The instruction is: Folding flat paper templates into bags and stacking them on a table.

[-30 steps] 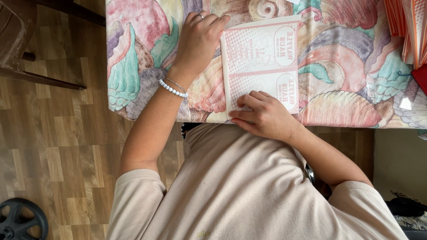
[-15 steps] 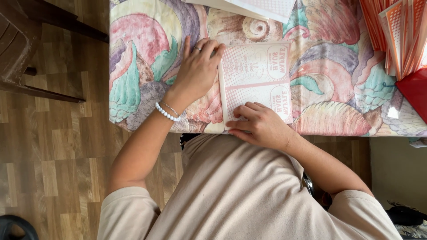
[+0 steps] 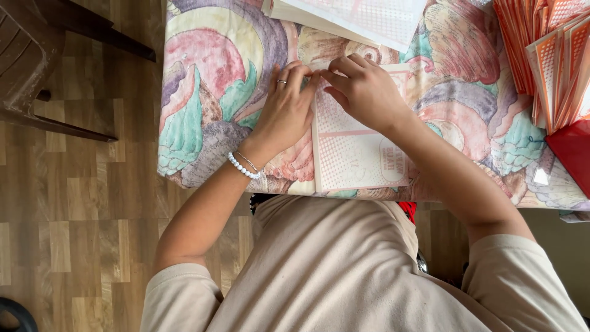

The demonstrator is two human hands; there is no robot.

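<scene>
A flat pink-and-white printed paper sheet (image 3: 356,154) lies on a table covered with a shell-patterned cloth (image 3: 209,92). My left hand (image 3: 286,110), with a ring and a bead bracelet at the wrist, rests flat beside the sheet's left edge, fingertips touching its far left corner. My right hand (image 3: 362,92) lies over the sheet's far end, its fingers bent and pinching the paper at that same corner, next to the left fingertips.
A stack of similar white sheets (image 3: 350,18) lies at the table's far edge. Orange-and-white folded pieces (image 3: 547,55) stand at the far right, with a red box (image 3: 571,154) below them. A dark chair (image 3: 37,67) stands on the wooden floor at left.
My right hand has moved from the sheet's near edge up to its far left corner, meeting the left fingertips. The view has shifted, showing more of the table's far side.
</scene>
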